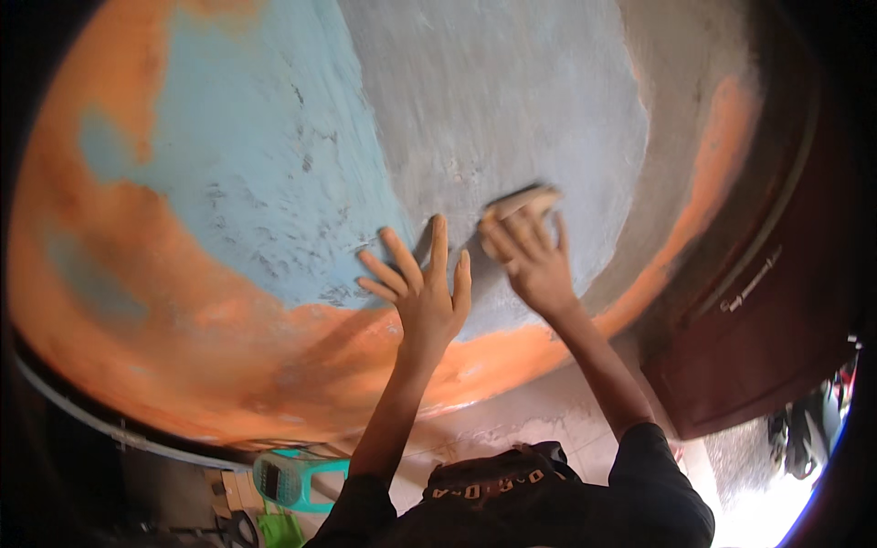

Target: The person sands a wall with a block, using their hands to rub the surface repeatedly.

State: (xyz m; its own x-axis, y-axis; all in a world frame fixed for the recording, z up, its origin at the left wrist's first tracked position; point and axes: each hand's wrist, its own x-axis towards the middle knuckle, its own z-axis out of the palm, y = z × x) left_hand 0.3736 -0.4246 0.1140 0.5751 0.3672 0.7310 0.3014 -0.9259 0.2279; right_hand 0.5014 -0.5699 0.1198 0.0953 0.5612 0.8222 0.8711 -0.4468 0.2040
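Note:
A broad curved vehicle body panel (534,109) fills most of the view, with grey, pale blue and orange patches on it. My right hand (538,257) grips a sanding block (524,202) against the grey area; hand and block are slightly blurred. To its left, my left hand (425,291) rests on the surface with fingers spread and nothing in them. Those fingers lie near the border between the pale blue filler-like patch (274,171) and the grey one. Dark scuff marks show on the blue. An orange band (507,363) runs along the near edge.
A dark red panel (754,356) adjoins on the right. Below the near edge, a turquoise plastic stool (301,479) stands on the tiled floor (582,438), with a dark item on its seat. A green bag (279,529) and cardboard (236,490) lie by it.

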